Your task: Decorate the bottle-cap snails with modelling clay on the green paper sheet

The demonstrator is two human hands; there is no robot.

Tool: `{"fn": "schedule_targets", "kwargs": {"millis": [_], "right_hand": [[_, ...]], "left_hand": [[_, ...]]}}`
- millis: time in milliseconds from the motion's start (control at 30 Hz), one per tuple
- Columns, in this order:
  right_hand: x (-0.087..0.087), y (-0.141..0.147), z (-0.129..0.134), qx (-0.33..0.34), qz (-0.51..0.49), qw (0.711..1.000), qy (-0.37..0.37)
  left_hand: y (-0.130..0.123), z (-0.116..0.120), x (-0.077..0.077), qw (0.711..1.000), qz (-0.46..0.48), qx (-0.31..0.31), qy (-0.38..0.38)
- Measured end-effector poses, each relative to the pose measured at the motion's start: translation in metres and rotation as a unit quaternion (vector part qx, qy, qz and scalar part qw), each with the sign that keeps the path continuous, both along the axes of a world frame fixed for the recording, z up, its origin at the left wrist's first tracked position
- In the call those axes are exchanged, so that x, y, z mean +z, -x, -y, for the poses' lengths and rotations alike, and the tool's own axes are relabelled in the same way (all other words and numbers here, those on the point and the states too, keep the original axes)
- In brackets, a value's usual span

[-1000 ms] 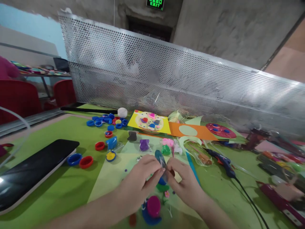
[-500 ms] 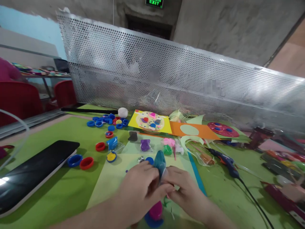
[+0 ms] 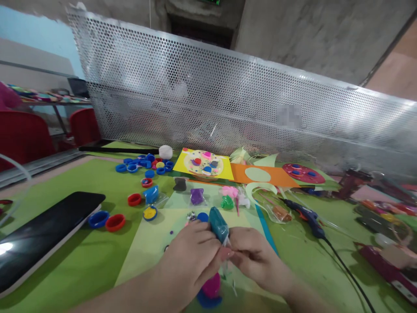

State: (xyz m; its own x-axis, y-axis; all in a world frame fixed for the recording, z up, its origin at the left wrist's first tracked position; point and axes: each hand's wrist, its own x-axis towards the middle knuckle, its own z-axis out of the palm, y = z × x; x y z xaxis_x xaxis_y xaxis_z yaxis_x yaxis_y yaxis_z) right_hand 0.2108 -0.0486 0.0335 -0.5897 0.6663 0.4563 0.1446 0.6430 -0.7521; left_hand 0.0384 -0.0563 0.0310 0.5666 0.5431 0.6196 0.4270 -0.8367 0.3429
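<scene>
Between my two hands is a clear plastic bag with a teal lump of modelling clay (image 3: pixel 219 224) in it, its filled end pointing up and away from me. My left hand (image 3: pixel 192 252) is closed on the bag from the left. From the right, my right hand (image 3: pixel 252 254) pinches the bag's gathered plastic, its fingertips meeting my left thumb. Below the hands lie a magenta lump (image 3: pixel 211 285) and a dark blue piece (image 3: pixel 208 300), partly hidden. A blue disc (image 3: pixel 202 217) and small beads (image 3: pixel 190 215) lie just beyond my left hand.
Bagged purple clay (image 3: pixel 196 196) and green clay (image 3: pixel 227 202) lie ahead. Blue and red bottle caps (image 3: pixel 115 222) and a black phone (image 3: pixel 48 237) are on the left. At right lies a glue gun (image 3: pixel 306 217) with its cord. A perforated metal screen (image 3: pixel 208 87) stands behind.
The teal clay bag has tilted, its top leaning slightly left. My right hand has closed in on the bag's gathered end. The view has shifted slightly.
</scene>
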Motion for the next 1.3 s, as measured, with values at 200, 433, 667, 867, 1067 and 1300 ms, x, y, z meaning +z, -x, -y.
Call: {"fn": "schedule_targets", "kwargs": {"millis": [200,433,667,867,1067,1300], "right_hand": [[-0.001,-0.011,-0.001,-0.007,-0.044,0.999,-0.002],[0.000,-0.023,-0.012,-0.063,-0.032,0.993,-0.098],[-0.007,-0.021,-0.016,-0.097,0.148,0.968,-0.181],[-0.012,-0.018,-0.017,-0.164,0.102,0.956,-0.222],[-0.010,-0.015,-0.017,-0.162,0.090,0.958,-0.220],[-0.008,-0.014,-0.014,-0.151,0.080,0.958,-0.230]], "left_hand": [[0.004,-0.002,0.006,0.999,0.035,-0.005,0.031],[0.006,-0.006,0.008,0.995,0.001,0.003,0.103],[0.010,-0.015,0.006,0.990,-0.030,-0.026,0.132],[0.020,-0.025,0.004,0.979,-0.030,0.085,0.181],[0.016,-0.019,-0.005,0.965,0.165,0.162,0.125],[0.015,-0.011,-0.007,0.967,0.185,0.142,0.104]]}}
